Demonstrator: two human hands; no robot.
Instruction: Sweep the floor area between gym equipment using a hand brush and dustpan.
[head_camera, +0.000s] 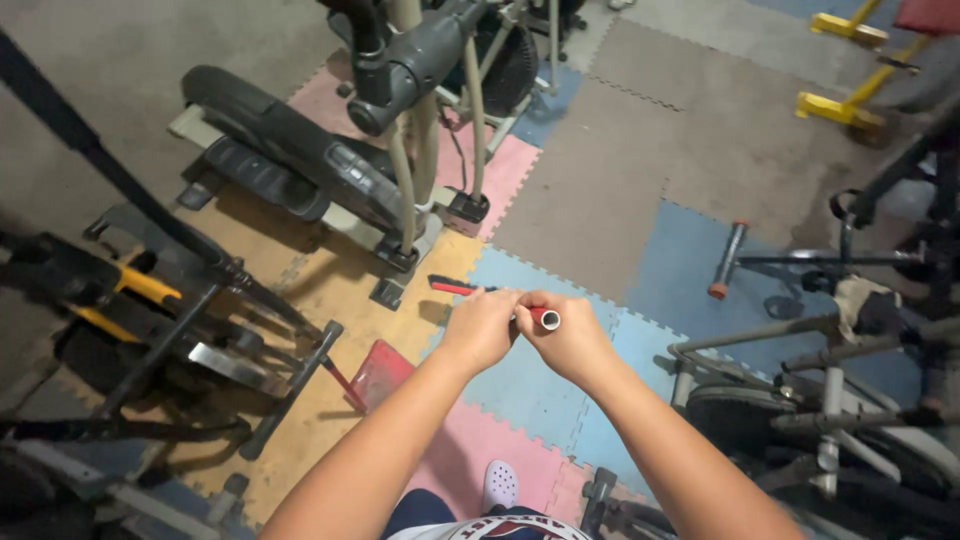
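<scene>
Holding one thin red tube (520, 305) level between them, the left hand (481, 328) and the right hand (570, 338) are both closed tight around it above the foam floor mats (590, 190). The tube is red along its length with a pale, hollow round end showing just past the right hand's grip, while its far end sticks out beyond the left hand with a dark tip. A flat red dustpan (380, 375) lies on the mats below the left forearm, and an elliptical trainer (330, 150) stands beyond the hands; no packages or signs can be made out.
</scene>
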